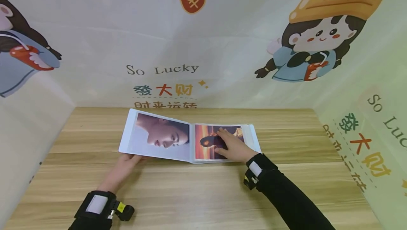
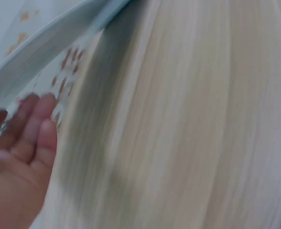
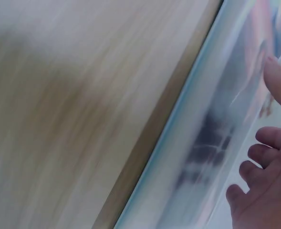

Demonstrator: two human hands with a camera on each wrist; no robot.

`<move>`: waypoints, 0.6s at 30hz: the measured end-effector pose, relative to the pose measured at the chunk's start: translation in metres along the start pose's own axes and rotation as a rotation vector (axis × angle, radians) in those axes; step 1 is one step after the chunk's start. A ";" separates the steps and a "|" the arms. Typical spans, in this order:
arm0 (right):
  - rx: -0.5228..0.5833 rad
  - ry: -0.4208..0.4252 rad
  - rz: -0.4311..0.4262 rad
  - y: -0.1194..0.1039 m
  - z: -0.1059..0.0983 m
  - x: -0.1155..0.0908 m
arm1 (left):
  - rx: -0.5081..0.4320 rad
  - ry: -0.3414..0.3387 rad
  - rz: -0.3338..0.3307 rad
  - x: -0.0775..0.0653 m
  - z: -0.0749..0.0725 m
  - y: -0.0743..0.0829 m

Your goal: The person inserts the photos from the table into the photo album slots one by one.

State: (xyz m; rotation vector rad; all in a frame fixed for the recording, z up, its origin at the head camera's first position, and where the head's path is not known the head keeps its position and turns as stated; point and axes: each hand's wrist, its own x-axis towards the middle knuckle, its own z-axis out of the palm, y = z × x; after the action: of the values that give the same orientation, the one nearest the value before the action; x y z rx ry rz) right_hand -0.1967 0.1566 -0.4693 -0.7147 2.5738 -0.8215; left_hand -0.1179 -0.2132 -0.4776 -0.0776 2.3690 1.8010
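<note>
A photo album [image 1: 192, 145] lies spread on the wooden table, its left half raised and tilted above the tabletop. On the left page is a close-up face photo [image 1: 165, 133]; the right page bears an orange sunset photo [image 1: 203, 131] of a figure with long dark hair. My left hand [image 1: 125, 163] is under the lower edge of the raised half, palm up, some fingers hidden behind it in the head view. Loosely bent fingers [image 2: 46, 138] show close to the album's edge in the left wrist view. My right hand [image 1: 235, 148] lies over the right page with fingers spread, covering part of the photo.
The wood-grain table [image 1: 197, 194] extends around the album. Behind it rises a pale printed backdrop [image 1: 222, 92] with cartoon figures and lettering, continuing along both sides. Black wrist straps [image 1: 262, 164] with small devices sit on both forearms.
</note>
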 end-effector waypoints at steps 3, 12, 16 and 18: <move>0.207 -0.001 -0.027 -0.019 0.010 0.007 | -0.014 -0.028 0.005 0.006 0.023 0.005; 0.170 0.011 -0.150 -0.076 0.051 0.022 | -0.136 -0.097 0.005 0.021 0.065 0.013; -0.028 0.123 -0.154 -0.089 0.070 0.024 | -0.178 -0.133 0.004 0.021 0.073 0.018; -0.071 0.188 -0.146 -0.093 0.077 0.025 | -0.139 -0.114 0.003 0.021 0.077 0.022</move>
State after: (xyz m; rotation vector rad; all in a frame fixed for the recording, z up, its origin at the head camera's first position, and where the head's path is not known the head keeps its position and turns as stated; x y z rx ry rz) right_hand -0.1482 0.0435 -0.4760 -0.8957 2.7554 -0.8836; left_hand -0.1339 -0.1324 -0.4802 0.0112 2.1665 1.9158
